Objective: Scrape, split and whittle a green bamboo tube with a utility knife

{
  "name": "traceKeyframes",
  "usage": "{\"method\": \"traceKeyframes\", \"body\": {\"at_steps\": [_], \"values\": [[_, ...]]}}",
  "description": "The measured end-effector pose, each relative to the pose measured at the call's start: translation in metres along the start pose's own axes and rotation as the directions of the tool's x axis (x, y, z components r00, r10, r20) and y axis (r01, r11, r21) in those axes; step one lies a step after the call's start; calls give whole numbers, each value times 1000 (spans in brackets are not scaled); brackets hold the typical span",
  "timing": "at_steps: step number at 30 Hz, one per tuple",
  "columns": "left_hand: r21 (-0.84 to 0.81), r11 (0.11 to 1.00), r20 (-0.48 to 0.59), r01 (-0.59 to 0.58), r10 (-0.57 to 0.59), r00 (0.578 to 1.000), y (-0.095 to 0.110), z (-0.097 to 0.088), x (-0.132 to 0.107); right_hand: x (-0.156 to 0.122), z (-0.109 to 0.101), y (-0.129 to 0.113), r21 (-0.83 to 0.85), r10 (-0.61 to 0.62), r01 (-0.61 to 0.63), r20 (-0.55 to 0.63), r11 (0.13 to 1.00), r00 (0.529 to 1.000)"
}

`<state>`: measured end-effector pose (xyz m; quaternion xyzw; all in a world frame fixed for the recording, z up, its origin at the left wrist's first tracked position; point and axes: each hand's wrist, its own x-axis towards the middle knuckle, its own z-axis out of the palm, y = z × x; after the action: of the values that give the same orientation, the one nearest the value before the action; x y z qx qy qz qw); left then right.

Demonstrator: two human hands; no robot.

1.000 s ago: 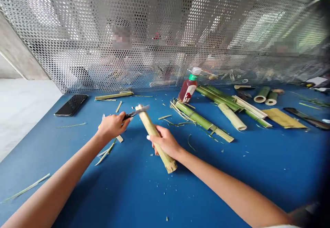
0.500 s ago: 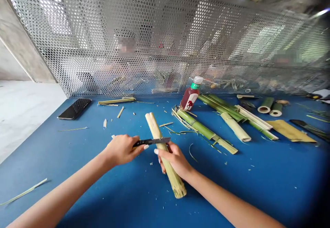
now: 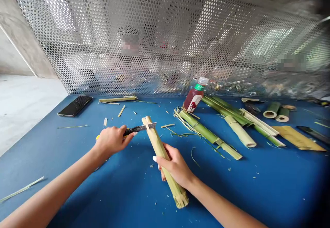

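Note:
My right hand [image 3: 176,167] is wrapped round the middle of a pale peeled bamboo piece [image 3: 156,143] that lies slanted on the blue table [image 3: 257,186], its frayed end toward me. My left hand [image 3: 111,139] grips a utility knife [image 3: 138,128] with a yellow and black handle. The blade rests across the far end of the bamboo piece.
A black phone [image 3: 75,105] lies at the far left. A red drink bottle [image 3: 195,97] leans near the perforated metal screen [image 3: 165,39]. Green bamboo stalks [image 3: 206,132], short tube pieces [image 3: 277,111], a flat strip [image 3: 297,138] and shavings lie to the right.
The knife moved from the bamboo's middle, close to my right hand, back up to its far end. The view shifted slightly.

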<state>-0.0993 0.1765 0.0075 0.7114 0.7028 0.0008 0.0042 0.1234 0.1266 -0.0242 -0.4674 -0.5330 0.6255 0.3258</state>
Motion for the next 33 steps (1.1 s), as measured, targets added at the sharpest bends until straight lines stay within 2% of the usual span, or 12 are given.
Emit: {"method": "traceKeyframes", "body": {"at_steps": [2, 4, 5, 7, 10, 15, 19, 22, 25, 28, 30, 33], "values": [[-3, 970, -20, 242, -242, 970, -24, -17, 6, -4, 5, -3, -28, -27, 28, 36, 999, 999], [0, 894, -227, 448, -437, 871, -47, -36, 7, -7, 10, -4, -46, -33, 36, 68, 998, 997], [-15, 905, -319, 425, -407, 856, -54, -44, 4, -8, 12, -4, -51, -30, 34, 76, 998, 997], [-44, 958, -307, 282, -282, 909, -53, -53, -4, -7, 13, -3, -57, -26, 30, 74, 998, 997], [-109, 994, -155, 0, -17, 988, -21, -47, -22, -5, 11, -1, -56, -47, 49, 46, 997, 998], [-190, 935, -4, -300, 305, 952, 28, -16, -43, -4, 5, 1, -29, -42, 42, -12, 999, 999], [-117, 934, -40, -337, 335, 941, 30, 7, -36, -4, 3, 2, -107, -31, 30, 1, 994, 1000], [-34, 940, -55, -340, 338, 940, 14, 5, -18, -6, 3, 2, -195, -43, 42, 0, 980, 999], [24, 1000, -112, -20, 22, 993, -21, -21, -2, -9, 6, 0, -227, -40, 48, 42, 973, 998], [-14, 930, -377, 368, -346, 859, -55, -52, 1, -10, 9, -2, -210, -68, 84, 84, 974, 994], [-84, 937, -365, 338, -345, 865, -57, -60, -6, -7, 10, -4, -164, -88, 95, 45, 982, 995], [-149, 987, -211, 58, -89, 973, -27, -49, -23, -3, 7, -6, -14, -74, 75, 57, 997, 996]]}}
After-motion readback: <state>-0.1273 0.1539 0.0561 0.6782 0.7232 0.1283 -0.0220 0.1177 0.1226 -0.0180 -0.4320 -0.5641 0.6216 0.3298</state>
